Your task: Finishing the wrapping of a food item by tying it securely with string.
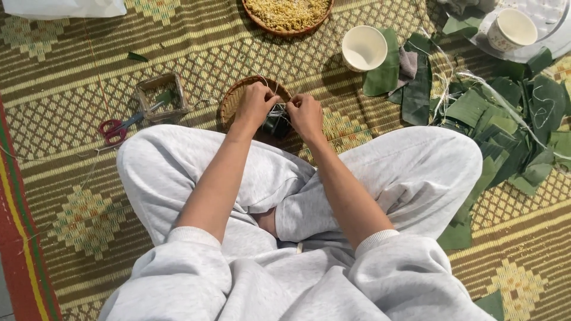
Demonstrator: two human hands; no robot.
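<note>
Head view: my left hand (pixel 254 106) and right hand (pixel 306 115) flank the leaf parcel (pixel 277 122) between them, fingers pinched on its string (pixel 275 110)

Head-worn view, steeply down, close over lap and mat (pixel 71 178)

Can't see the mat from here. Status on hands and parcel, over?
Left hand and right hand both gripping the leaf parcel, string around it. Parcel over small woven basket. Nothing blocking; scissors left.
</note>
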